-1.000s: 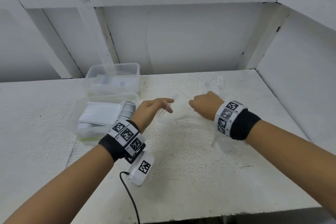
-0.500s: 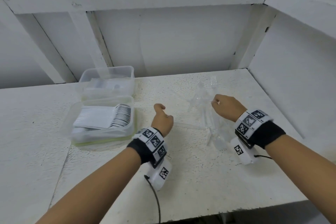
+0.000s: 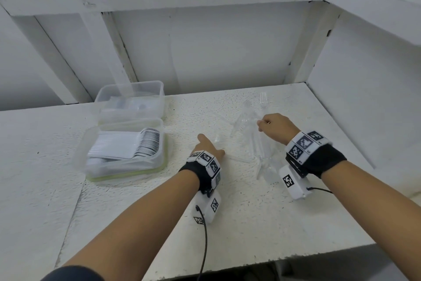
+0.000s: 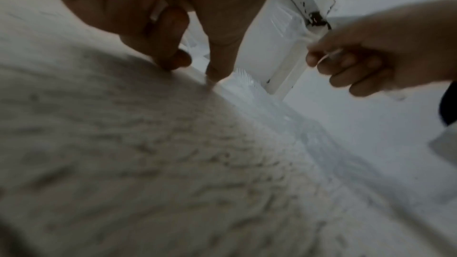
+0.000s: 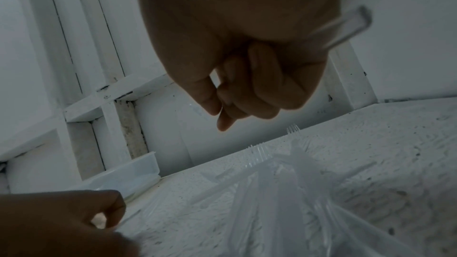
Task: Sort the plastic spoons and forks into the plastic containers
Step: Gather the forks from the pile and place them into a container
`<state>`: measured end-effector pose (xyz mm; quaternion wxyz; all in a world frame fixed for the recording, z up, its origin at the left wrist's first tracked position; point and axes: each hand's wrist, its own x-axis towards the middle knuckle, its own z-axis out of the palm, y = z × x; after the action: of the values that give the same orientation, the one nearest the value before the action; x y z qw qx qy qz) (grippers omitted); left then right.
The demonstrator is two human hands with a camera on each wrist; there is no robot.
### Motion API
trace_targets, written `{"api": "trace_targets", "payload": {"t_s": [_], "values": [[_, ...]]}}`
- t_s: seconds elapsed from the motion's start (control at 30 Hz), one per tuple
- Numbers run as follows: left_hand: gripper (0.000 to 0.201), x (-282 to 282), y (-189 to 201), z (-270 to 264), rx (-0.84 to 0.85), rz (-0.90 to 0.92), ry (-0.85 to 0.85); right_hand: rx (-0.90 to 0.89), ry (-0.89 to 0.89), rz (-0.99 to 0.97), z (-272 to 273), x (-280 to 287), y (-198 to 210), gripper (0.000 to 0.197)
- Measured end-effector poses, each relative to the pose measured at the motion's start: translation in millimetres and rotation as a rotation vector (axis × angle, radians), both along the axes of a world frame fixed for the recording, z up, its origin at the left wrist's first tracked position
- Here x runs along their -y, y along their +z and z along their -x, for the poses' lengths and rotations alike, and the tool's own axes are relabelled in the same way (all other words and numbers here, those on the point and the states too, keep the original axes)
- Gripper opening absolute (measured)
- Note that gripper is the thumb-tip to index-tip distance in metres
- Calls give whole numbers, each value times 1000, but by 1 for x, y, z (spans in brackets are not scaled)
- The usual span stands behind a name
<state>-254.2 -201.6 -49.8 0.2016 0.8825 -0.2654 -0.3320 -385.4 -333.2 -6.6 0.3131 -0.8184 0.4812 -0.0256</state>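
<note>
- Right hand (image 3: pixel 276 127): fingers curled round a clear plastic utensil handle (image 5: pixel 343 26), above the pile of clear forks (image 3: pixel 257 141) on the white table (image 3: pixel 250 223).
- Left hand (image 3: pixel 208 147): fingertips (image 4: pixel 217 73) down on the table beside a loose fork (image 3: pixel 216 138); grip cannot be told.
- Near container (image 3: pixel 127 150) holds stacked utensils; far container (image 3: pixel 132 98) sits touching behind it.

Two containers, one loose pile

You have two plastic containers (image 3: pixel 129 96) (image 3: pixel 125 150) on the bench (image 3: pixel 250 223); the clear cutlery pile (image 3: pixel 257 144) overlaps too much to count.
</note>
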Motion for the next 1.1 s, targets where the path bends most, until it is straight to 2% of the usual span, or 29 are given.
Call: {"api": "trace_targets", "payload": {"t_s": [0.23, 0.3, 0.37, 0.43, 0.5, 0.57, 0.63, 0.7, 0.77, 0.87, 0.97, 1.03, 1.1], "values": [[71, -13, -2, -17, 7, 25, -104, -154, -75, -13, -21, 13, 4, 34], [51, -18, -1, -23, -3, 49, -105, -165, -88, -28, -31, 12, -2, 35], [15, -24, 2, -28, 15, 84, -99, -185, -59, -15, -37, 8, -7, 36], [34, -27, 3, -30, -7, 145, -104, -252, -12, 29, -38, 4, -16, 29], [41, -27, 5, -32, -37, 191, -88, -280, 11, 39, -37, 4, -22, 22], [31, -25, 6, -33, -83, 198, -46, -198, -9, -64, -37, 7, -18, 14], [15, -22, 13, -30, -207, 203, 12, -30, -155, -266, -35, 7, -9, 24], [13, -16, 23, -27, -253, 170, 1, 72, -314, -453, -28, 4, 2, 28], [12, -2, 31, -28, -180, 138, -105, 207, -466, -655, -18, 0, 8, 21], [19, 29, 38, -41, 133, 127, -323, 381, -531, -853, 0, -5, 13, 22], [22, 62, 34, -56, 316, 17, -444, 491, -533, -878, 9, -12, 15, 24], [23, 80, 30, -64, 377, -82, -529, 528, -518, -891, 12, -16, 13, 22], [39, 93, 26, -70, 405, -187, -610, 561, -530, -913, 14, -15, 8, 22]]}}
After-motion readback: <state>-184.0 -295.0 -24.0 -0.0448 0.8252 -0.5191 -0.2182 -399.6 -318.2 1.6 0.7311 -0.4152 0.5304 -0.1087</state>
